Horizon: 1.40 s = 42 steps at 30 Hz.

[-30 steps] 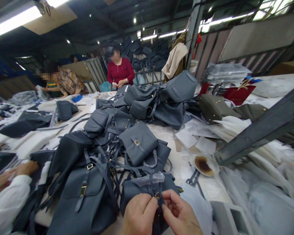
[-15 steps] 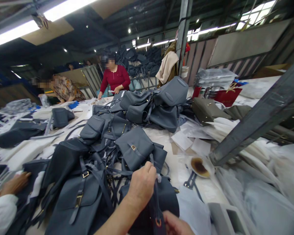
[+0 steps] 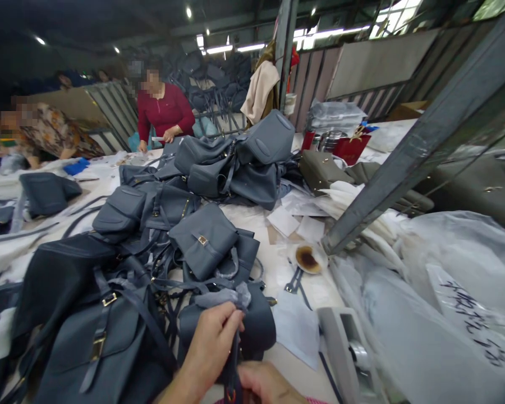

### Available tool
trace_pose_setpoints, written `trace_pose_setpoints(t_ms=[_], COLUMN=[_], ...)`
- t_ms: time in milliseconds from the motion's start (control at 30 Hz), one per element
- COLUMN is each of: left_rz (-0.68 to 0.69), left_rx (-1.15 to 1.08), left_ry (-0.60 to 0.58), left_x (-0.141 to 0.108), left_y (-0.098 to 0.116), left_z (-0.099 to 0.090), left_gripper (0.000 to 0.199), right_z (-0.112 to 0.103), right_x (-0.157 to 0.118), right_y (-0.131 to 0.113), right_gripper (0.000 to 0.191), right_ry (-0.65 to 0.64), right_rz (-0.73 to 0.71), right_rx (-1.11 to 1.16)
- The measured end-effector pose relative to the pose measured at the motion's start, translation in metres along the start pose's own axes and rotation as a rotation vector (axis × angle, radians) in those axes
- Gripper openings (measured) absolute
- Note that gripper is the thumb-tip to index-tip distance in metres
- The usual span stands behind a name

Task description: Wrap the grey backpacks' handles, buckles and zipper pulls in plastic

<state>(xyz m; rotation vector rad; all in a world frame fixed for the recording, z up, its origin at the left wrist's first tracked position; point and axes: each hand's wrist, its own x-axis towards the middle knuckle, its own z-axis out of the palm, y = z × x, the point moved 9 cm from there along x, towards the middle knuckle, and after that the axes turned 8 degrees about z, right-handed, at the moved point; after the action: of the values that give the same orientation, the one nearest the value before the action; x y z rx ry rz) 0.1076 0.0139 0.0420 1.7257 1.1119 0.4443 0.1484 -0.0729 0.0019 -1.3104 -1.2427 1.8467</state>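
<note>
Slate-grey leather backpacks [image 3: 204, 241] lay heaped from left to centre, their straps interlaced. Left hand [image 3: 212, 342] closed round a narrow dark strap [image 3: 234, 365], just below crumpled translucent wrap [image 3: 223, 298] on a near backpack [image 3: 256, 325]. Right hand [image 3: 267, 384] sat low, cut off by the frame; its grip could not be told. Risk: a hard tug could snag neighbouring straps and drag the heap. A stained dish [image 3: 308, 259] lay right of it, exposed if the heap slid.
</note>
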Motion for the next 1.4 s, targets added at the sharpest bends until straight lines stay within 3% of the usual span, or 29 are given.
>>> trace_pose_setpoints(t_ms=[100,167,267,333,367,467,567,667,800,1000,1167,1300,1400], left_rz=[-0.102,-0.148,-0.156,-0.166,-0.182,-0.234,-0.236,-0.22,-0.223,-0.214,-0.239,-0.239,-0.135], left_rx=[-0.225,-0.386,-0.533,-0.575,-0.592,-0.625,-0.575,-0.504,-0.527,-0.594,-0.699,-0.784,-0.744], left_ry=[0.05,0.083,0.121,0.094,0.068,-0.042,-0.147,-0.174,-0.13,-0.133,-0.128,-0.107,-0.141], left_x=[0.015,0.021,0.023,0.021,0.018,0.007,-0.004,-0.011,-0.017,-0.022,-0.02,-0.019,-0.017], left_y=[-0.013,-0.019,-0.024,-0.025,-0.026,-0.027,-0.028,-0.034,-0.042,-0.04,-0.037,-0.031,-0.017], left_z=[0.002,-0.005,-0.029,-0.039,-0.041,-0.032,-0.015,-0.01,-0.019,-0.021,-0.016,-0.017,-0.017], left_gripper=[0.032,0.035,0.04,0.04,0.04,0.042,0.043,0.041,0.038,0.034,0.032,0.032,0.026], right_z=[-0.007,-0.024,-0.084,-0.132,-0.15,-0.185,-0.193,-0.19,-0.191,-0.2,-0.171,-0.141,-0.115], right_x=[-0.001,-0.006,-0.029,-0.055,-0.064,-0.078,-0.072,-0.062,-0.071,-0.098,-0.087,-0.055,-0.015], right_y=[0.002,0.014,0.042,0.064,0.076,0.106,0.12,0.122,0.12,0.114,0.077,0.021,-0.01], right_gripper=[0.02,0.019,0.018,0.02,0.02,0.021,0.021,0.017,0.02,0.036,0.039,0.034,0.029], right_ry=[0.116,0.204,0.554,0.86,0.934,1.042,1.071,1.065,1.041,0.943,0.612,0.311,0.155], right_rz=[0.034,0.075,0.106,0.215,0.273,0.424,0.514,0.523,0.458,0.277,0.242,0.227,0.183], right_rx=[-0.047,0.026,-0.112,-0.353,-0.407,-0.508,-0.568,-0.583,-0.518,-0.077,0.435,0.283,0.025])
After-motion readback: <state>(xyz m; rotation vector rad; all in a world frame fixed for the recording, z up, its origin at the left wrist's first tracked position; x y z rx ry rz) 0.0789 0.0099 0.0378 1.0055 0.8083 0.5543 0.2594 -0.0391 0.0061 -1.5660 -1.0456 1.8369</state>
